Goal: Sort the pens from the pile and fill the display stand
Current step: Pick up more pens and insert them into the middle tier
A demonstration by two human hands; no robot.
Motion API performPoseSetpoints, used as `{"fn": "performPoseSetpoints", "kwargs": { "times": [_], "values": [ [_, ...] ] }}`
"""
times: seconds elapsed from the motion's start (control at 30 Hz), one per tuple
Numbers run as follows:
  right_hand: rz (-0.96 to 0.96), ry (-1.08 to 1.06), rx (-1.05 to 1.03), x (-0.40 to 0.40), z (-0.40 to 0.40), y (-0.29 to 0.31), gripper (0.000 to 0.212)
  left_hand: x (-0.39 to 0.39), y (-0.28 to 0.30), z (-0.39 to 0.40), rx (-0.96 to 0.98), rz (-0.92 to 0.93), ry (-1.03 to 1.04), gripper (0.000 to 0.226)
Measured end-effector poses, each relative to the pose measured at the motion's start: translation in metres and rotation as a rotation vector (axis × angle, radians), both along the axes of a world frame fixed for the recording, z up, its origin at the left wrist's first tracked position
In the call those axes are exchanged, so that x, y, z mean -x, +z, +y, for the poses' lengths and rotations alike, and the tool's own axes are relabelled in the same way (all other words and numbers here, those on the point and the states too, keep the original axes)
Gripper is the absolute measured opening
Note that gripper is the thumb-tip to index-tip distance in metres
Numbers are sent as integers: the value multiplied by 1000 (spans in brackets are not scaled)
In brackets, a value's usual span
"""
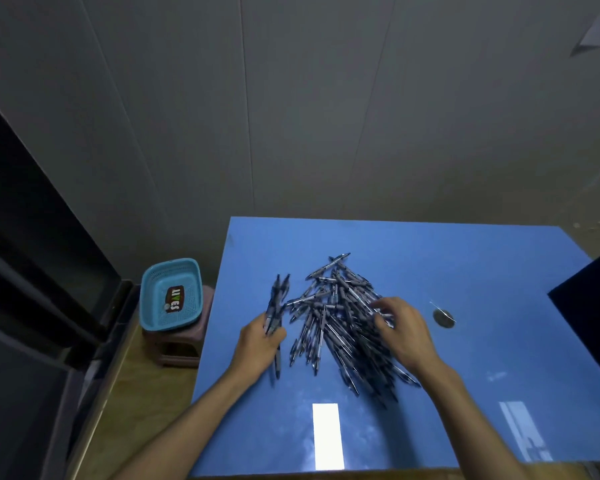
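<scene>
Blue laminate covers the worktop [465, 271], which fills the lower right of the view and throws back pale glare near its front edge. Grey wall panels [291, 98] rise behind it, and a dark cabinet [32, 237] stands along the left side. At the right edge a dark slab [589, 313] juts in over the worktop (what it is cannot be told).

Left of the worktop, a low pinkish stool [181, 344] carries a teal mesh basket [191, 271], tilted, with a dark label inside it.

A pile [343, 327] of dark pens lies near the middle of the worktop, spread loosely and crossing at many angles. Right of the pile, apart from it, sits a small dark round mark [444, 319] with a thin pale line across it.

At the pile's left edge the left hand [257, 344] has its fingers curled round a bundle [275, 306] of pens, their ends fanning away from the person and one end poking out below the hand. On the right side of the pile the right hand [404, 329] lies palm down, its fingers bent into the pens; whether it pinches one cannot be told.
</scene>
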State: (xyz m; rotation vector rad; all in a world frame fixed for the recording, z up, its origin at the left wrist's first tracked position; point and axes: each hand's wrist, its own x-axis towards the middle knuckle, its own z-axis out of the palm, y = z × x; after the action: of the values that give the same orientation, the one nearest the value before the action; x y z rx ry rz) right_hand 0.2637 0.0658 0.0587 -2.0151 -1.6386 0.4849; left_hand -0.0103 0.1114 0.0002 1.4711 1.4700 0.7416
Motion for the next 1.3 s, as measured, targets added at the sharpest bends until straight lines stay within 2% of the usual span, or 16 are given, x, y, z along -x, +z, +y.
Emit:
{"fn": "performPoseSetpoints", "kwargs": {
  "times": [0.13, 0.3, 0.4, 0.53, 0.67, 0.8, 0.9, 1.07, 1.2, 1.3],
  "values": [
    [-10, 10, -5, 9, 6, 0, 23, 12, 5, 12, -43, -67, 87, 10],
    [-38, 13, -20, 23, 12, -1, 22, 9, 5, 21, -122, -100, 161, 14],
    [-37, 23, -35, 28, 13, 1, 22, 3, -1, 31, -147, -140, 228, 28],
    [-27, -12, -42, 25, 10, 1, 21, -7, 2, 41, -173, -202, 310, 19],
    [-41, -44, -35, 18, 3, -1, 18, -6, -10, 50, -200, -160, 295, 32],
    [-50, -85, -16, 10, -1, -3, 21, -1, -29, 47, -205, -91, 229, 16],
    [-40, -98, -33, 10, 0, 0, 21, -5, -20, 49, -273, -135, 311, 15],
    [-62, -94, -38, 14, 3, -2, 20, -12, -5, 60, -357, -158, 344, 39],
    [-86, -82, -14, 19, 1, -5, 21, -7, -23, 57, -330, -103, 380, 31],
    [-118, -66, 3, 22, 0, -5, 20, 2, -44, 49, -346, 12, 353, 17]
  ]
}}
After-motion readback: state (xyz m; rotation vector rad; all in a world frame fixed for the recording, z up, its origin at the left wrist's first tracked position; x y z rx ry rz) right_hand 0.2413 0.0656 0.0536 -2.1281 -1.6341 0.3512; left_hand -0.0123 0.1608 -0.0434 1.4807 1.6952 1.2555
